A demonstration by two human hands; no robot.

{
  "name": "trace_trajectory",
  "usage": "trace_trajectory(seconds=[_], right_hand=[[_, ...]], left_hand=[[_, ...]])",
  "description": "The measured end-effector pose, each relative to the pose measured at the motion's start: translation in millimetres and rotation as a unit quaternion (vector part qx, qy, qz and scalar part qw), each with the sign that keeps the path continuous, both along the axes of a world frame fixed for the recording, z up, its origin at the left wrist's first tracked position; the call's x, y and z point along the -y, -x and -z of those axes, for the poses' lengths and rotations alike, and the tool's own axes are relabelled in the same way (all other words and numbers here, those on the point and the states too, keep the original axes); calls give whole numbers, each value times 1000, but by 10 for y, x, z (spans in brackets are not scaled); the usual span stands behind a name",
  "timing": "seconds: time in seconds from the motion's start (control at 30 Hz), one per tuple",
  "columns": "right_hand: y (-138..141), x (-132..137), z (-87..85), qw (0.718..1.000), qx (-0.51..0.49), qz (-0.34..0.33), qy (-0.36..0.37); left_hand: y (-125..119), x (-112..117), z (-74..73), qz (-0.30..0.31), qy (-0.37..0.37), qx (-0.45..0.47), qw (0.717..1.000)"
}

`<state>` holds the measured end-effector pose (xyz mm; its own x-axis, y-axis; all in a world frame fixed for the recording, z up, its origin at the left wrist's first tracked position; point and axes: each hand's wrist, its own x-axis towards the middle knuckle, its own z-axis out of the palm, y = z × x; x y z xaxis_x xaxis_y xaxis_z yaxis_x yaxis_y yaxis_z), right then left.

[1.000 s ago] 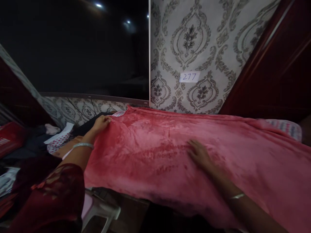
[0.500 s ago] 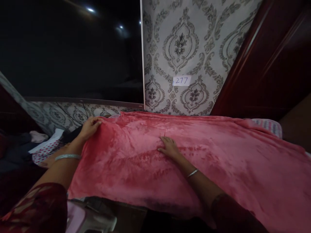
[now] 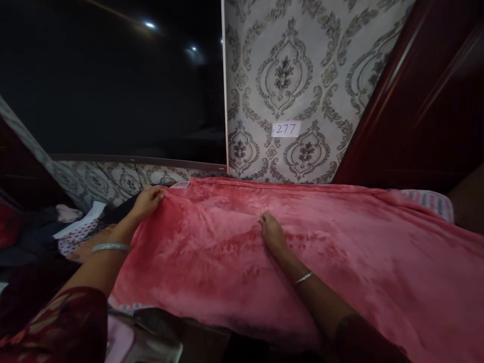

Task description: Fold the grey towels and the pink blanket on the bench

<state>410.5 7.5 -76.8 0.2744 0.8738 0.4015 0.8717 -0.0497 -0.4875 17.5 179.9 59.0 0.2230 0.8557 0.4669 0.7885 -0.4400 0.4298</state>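
Observation:
A pinkish-red plush blanket (image 3: 227, 267) lies spread over a long surface, with soft creases and darker brushed patches. At its far left corner, my left hand (image 3: 148, 202) has its fingers closed on the edge. My right hand (image 3: 273, 233) rests on the middle of the blanket, its fingers drawn together and bent down against the fabric; the fingertips are partly hidden. A striped padded edge (image 3: 434, 201) shows from under the blanket at the far right.
Patterned wallpaper (image 3: 285, 75) with a paper label (image 3: 286, 129) rises behind the blanket. A large dark television screen (image 3: 124, 85) hangs at left, and a dark red wooden panel (image 3: 419, 101) stands at right. Piled clothes (image 3: 81, 229) lie at left; a pink plastic stool-like object (image 3: 121, 338) is below.
My right hand has shifted slightly right, and its spread fingers have drawn together on the blanket. My left hand keeps hold of the corner. The view has shifted a little.

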Motion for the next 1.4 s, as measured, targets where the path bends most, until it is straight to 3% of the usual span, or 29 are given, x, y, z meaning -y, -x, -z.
trace_trajectory(seconds=[0.17,0.4,0.6,0.73,0.93,1.17,1.23,1.4], right_hand=[[-225,24,-163,996,30,-26,-85],[-380,156,-318,986,134,-50,-83],[-450,349,-221,965,199,-141,-100],[-522,452,-79,950,244,-160,-111],[-551,509,28,964,175,-153,-130],[-569,612,-357,968,67,-139,-195],[-597,651,-391,967,59,-140,-203],[-600,650,-178,967,46,-158,-192]], left_hand=[[5,2,45,29,27,-15,999],[-79,53,-49,-22,4,-100,995],[-67,321,-191,-16,-82,-113,990],[-5,556,-239,33,-56,-61,996],[120,812,-246,41,34,6,999],[59,1049,-462,36,-78,-134,987],[14,1110,-511,12,-94,-162,982],[-85,1265,-573,-56,-78,-234,967]])
